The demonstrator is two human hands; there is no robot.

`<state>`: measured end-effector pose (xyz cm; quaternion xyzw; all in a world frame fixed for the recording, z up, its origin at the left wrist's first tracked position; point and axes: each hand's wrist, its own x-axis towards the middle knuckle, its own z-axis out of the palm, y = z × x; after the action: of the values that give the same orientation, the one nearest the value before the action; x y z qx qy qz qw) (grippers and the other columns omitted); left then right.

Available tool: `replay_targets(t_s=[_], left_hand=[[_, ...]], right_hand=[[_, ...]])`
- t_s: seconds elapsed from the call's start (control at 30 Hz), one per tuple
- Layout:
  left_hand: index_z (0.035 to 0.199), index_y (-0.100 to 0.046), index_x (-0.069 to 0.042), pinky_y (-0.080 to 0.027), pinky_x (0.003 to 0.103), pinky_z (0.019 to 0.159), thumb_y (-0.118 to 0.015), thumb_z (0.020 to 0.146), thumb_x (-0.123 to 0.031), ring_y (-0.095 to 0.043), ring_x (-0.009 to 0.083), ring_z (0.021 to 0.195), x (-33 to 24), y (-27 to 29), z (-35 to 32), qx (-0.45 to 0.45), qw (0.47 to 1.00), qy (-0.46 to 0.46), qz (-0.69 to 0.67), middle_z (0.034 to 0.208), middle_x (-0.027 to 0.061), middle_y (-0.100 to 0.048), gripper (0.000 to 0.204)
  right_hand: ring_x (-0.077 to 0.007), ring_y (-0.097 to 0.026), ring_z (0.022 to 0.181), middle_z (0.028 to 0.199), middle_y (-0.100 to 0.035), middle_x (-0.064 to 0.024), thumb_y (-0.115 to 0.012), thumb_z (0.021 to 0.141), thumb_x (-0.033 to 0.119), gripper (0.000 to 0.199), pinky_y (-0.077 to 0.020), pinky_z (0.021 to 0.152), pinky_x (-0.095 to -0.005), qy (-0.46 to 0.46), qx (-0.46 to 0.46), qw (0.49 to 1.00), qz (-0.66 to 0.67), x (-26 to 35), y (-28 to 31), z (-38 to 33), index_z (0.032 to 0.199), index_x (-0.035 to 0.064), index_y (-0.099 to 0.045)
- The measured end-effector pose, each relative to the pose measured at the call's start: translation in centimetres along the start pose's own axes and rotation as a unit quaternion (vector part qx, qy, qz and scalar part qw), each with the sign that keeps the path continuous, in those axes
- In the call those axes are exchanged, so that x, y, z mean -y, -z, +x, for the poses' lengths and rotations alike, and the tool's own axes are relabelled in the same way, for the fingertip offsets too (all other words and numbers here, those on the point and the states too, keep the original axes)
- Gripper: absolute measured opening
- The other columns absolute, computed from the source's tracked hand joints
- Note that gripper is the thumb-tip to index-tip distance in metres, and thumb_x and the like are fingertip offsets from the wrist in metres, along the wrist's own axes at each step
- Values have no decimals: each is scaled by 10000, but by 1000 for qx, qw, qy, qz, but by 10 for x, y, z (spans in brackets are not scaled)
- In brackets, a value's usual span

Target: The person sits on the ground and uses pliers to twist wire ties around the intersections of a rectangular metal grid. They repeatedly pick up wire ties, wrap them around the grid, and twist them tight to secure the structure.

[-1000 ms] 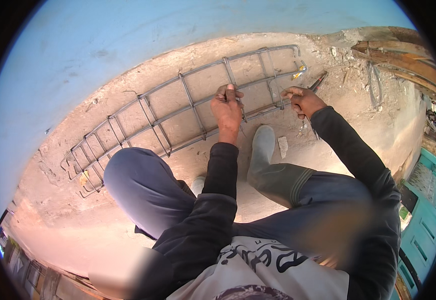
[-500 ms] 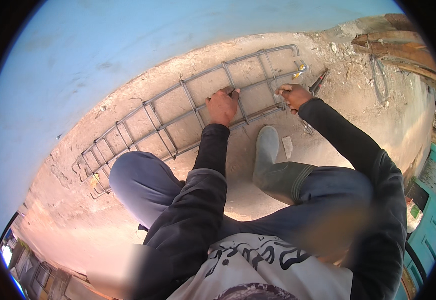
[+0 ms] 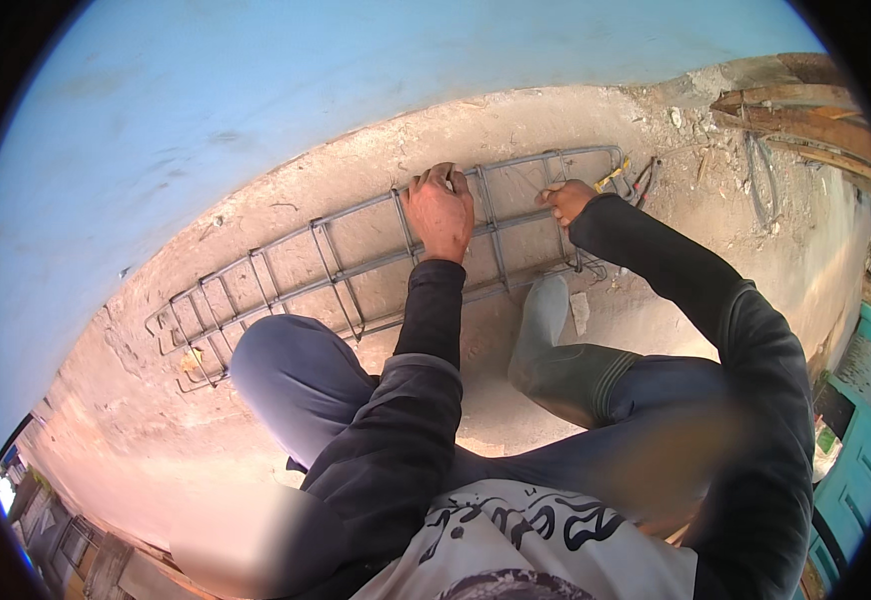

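A long rebar cage (image 3: 341,272), made of steel bars with square stirrups, lies on the ground in front of me, slanting up to the right. My left hand (image 3: 440,215) is closed around its far long bar, between two stirrups. Near the cage's right end, my right hand (image 3: 568,201) is pinched closed beside the middle bar. Whatever sits between those fingertips is too small to make out. Just beyond the right hand, pliers (image 3: 645,182) with dark and red handles lie by the cage's end, next to a small yellow piece (image 3: 612,177).
A blue wall (image 3: 256,110) runs along the far side. Wooden planks (image 3: 801,120) and rubble are at the far right, with a loop of wire (image 3: 759,175) beside them. My boot (image 3: 544,315) rests close to the cage's near side.
My left hand has moved farther away onto the cage's far bar. The cage's right end has shifted to the right, nearer the pliers. My right hand is slightly farther left, still pinched.
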<state>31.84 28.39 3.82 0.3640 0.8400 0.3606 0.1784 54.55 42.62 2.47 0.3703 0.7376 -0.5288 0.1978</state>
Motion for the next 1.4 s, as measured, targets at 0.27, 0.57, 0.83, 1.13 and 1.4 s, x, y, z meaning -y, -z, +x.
replay_targets(t_s=[0.27, 0.57, 0.83, 1.13, 1.4], left_hand=[[922, -738, 10, -527, 402, 800, -642, 868, -225, -678, 373, 886, 28, -46, 85, 232, 972, 17, -19, 930, 209, -718, 259], [857, -717, 25, -500, 345, 675, -673, 887, -165, -647, 245, 690, 3, -47, 68, 134, 950, 93, -265, 773, 158, -704, 197], [981, -702, -30, -364, 440, 1012, -665, 913, -190, -582, 294, 1008, 13, -22, -6, -17, 991, -74, -108, 1011, 119, -682, 177], [1135, -720, -146, -310, 480, 1094, -700, 879, -287, -547, 277, 1174, 30, 11, 18, 148, 984, -98, -31, 1137, 59, -696, 293], [1056, -727, -71, -522, 402, 856, -766, 819, -253, -684, 315, 918, 29, -7, 67, 302, 944, -134, 10, 942, 156, -727, 301]], right_hand=[[-92, -346, 496, 640, -424, 43, -517, 991, 189, 136, -310, 450, -279, -174, -68, 873, 450, 74, -35, 69, 1056, 112, -608], [-244, -662, 722, 828, -670, -102, -627, 889, 90, 286, -528, 624, -372, 24, -129, 976, -175, 45, -36, 82, 1175, 78, -627], [-240, -685, 807, 927, -700, -117, -596, 952, 152, 270, -554, 696, -343, 49, -145, 928, -339, 85, -34, 75, 1206, 118, -683], [-306, -683, 824, 875, -698, -196, -669, 872, 491, 484, -523, 741, -412, -194, -165, 966, -45, 106, -24, 78, 978, 24, -741], [-387, -671, 841, 867, -670, -293, -675, 837, 551, 652, -517, 772, -443, -127, -204, 968, -75, 91, -26, 77, 840, -101, -684]])
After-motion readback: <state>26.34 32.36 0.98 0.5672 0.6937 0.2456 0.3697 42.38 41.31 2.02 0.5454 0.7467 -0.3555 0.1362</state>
